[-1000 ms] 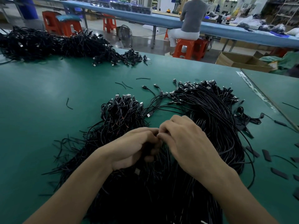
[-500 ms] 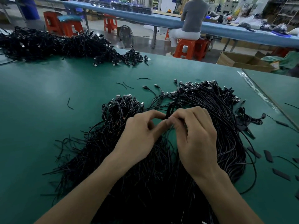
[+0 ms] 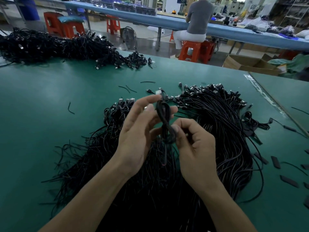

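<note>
A coiled black cable [image 3: 164,119] is lifted above the big heap of black cables [image 3: 217,131] on the green table [image 3: 50,106]. My left hand [image 3: 138,134] holds the coil's upper part between thumb and fingers, with its silver plug sticking out past the fingertips. My right hand [image 3: 195,148] pinches the lower end of the coil, fingers curled. A loose tail of the cable hangs down between the two hands.
A second long heap of black cables [image 3: 58,47] lies at the table's far left. Short black pieces [image 3: 275,162] are scattered at the right edge. Cardboard boxes [image 3: 250,63], orange stools and a seated person [image 3: 197,22] are beyond the table.
Both hands have risen off the heap and moved apart, lifting one coiled cable clear. The left hand has opened out toward the coil's top; the right has dropped to its lower end.
</note>
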Tool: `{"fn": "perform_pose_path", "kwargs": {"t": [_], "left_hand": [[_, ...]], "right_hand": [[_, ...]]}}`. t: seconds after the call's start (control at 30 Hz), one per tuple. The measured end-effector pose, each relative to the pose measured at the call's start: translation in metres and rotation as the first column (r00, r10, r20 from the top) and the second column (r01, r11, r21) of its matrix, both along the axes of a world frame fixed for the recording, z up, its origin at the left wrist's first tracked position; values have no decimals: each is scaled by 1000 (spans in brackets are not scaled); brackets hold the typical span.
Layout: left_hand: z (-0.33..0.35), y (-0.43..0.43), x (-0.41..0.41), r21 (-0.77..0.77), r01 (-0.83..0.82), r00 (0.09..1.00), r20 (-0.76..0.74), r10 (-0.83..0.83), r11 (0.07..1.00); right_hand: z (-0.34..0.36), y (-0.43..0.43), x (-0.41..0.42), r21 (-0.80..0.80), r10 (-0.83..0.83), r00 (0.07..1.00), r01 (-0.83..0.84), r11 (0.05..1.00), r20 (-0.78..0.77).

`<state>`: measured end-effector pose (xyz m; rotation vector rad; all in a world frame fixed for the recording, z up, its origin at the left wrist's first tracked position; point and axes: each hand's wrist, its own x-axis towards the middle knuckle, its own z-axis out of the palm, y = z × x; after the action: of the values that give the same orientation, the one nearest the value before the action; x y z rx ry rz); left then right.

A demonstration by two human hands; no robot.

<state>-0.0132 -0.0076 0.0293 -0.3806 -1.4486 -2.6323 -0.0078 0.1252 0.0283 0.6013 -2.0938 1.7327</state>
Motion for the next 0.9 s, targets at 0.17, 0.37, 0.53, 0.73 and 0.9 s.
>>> {"fn": "perform_pose_path", "kwargs": {"t": [0.17, 0.37, 0.53, 0.73, 0.9], "left_hand": [[-3, -3, 1, -143, -63, 995, -84, 51, 988], [-15, -3, 5, -364, -144, 982, -169, 87, 920], [-26, -4, 3, -612, -319, 948, -208, 242, 724], [-30, -1, 0, -482, -309, 940, -25, 340, 820], [-24, -7, 0, -295, -196, 977, 24, 212, 935]], "right_hand": [[-2, 2, -4, -23, 136, 974, -134, 991, 181], [-6, 8, -14, 43, 92, 961, -107, 993, 261], [-5, 13, -19, 54, 2, 974, -14, 998, 227], [1, 3, -8, 60, 63, 989, -71, 996, 133], [0, 8, -7, 97, 128, 981, -143, 985, 144]]}}
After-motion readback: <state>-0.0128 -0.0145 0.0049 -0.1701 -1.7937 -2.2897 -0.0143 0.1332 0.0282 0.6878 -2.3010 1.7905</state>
